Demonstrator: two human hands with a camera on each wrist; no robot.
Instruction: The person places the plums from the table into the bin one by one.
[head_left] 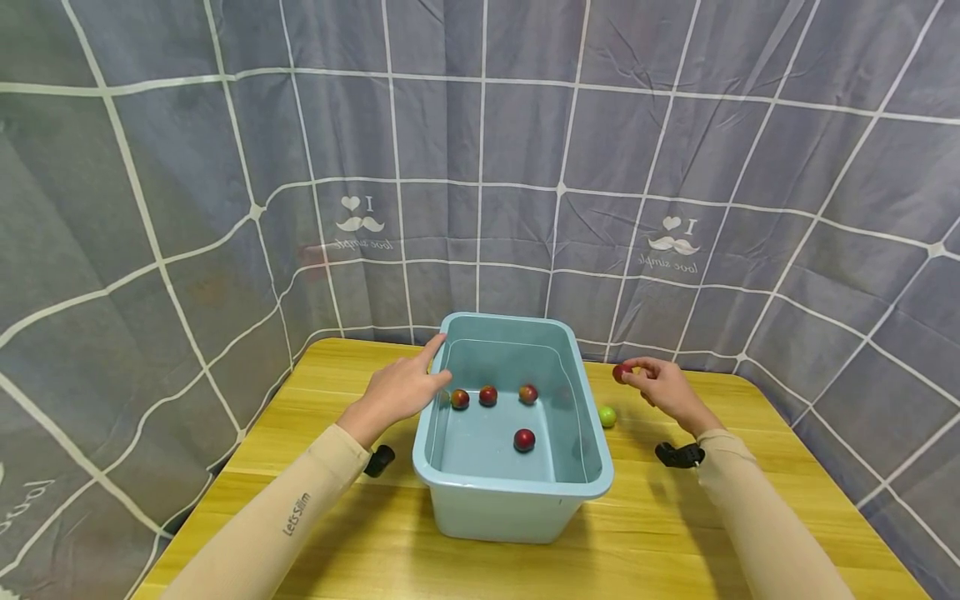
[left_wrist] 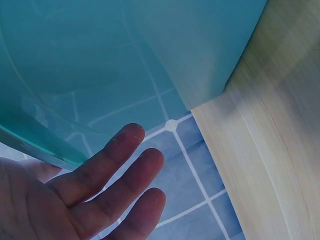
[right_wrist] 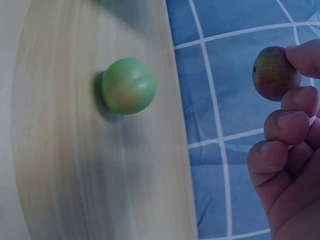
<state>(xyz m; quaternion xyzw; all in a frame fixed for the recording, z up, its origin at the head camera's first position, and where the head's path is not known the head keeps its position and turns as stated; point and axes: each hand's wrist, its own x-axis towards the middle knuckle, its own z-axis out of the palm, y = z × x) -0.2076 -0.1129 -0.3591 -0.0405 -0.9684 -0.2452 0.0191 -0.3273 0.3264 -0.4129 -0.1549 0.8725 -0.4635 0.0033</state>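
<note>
My right hand (head_left: 667,390) pinches a dark red plum (head_left: 621,372) between thumb and fingertips, to the right of a light blue plastic tub (head_left: 517,481). In the right wrist view the plum (right_wrist: 275,74) shows greenish-red skin, and the other fingers curl below it. A green plum (head_left: 607,417) lies on the table beside the tub's right wall. At the tub's left rim is my left hand (head_left: 401,387), its index finger stretched along the edge. The left wrist view shows its other fingers (left_wrist: 122,172) loosely extended outside the wall. Several red plums, one nearest the front (head_left: 524,440), lie inside the tub.
The tub stands on a yellow wood-grain table (head_left: 322,392). A grey curtain (head_left: 517,142) with white grid lines hangs behind and along both sides. Black straps with small devices sit at both wrists, the right one (head_left: 678,455) showing more fully.
</note>
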